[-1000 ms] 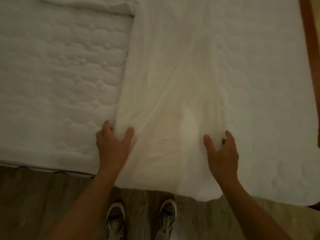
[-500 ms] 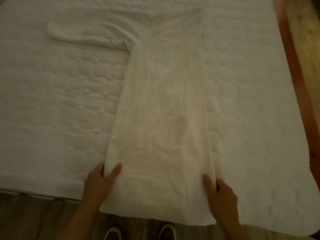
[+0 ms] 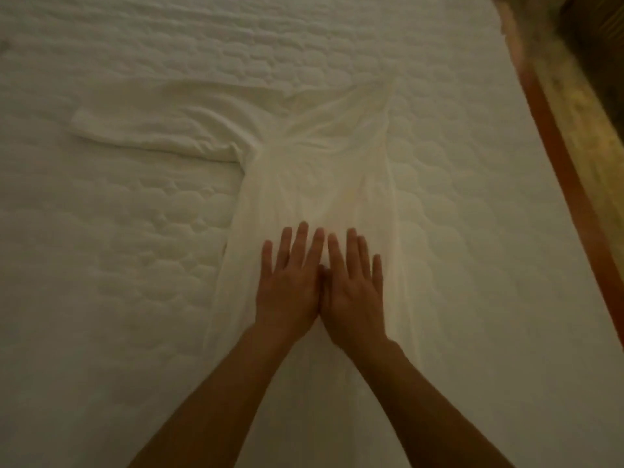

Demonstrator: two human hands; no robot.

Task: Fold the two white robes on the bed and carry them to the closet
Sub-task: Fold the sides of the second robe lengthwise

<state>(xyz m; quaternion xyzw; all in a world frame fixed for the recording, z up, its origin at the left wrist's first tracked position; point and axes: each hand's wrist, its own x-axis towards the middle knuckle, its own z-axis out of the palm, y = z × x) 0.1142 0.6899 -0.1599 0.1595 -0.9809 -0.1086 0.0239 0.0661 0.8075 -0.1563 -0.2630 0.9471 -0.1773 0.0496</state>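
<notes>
I see both hands flat, fingers straight and spread, side by side on the white robe (image 3: 324,184): left hand (image 3: 290,282), right hand (image 3: 354,285), thumbs touching. The robe lies lengthwise on the quilted bed (image 3: 118,251), one sleeve (image 3: 152,130) stretched toward 9 o'clock.

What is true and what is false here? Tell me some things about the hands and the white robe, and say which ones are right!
1. The left hand and right hand lie flat on the robe. True.
2. The hands are far apart. False: they are side by side, thumbs touching.
3. A sleeve sticks out toward the person's left. True.
4. The robe is folded into a small square. False: it lies long and stretched out on the bed.
</notes>
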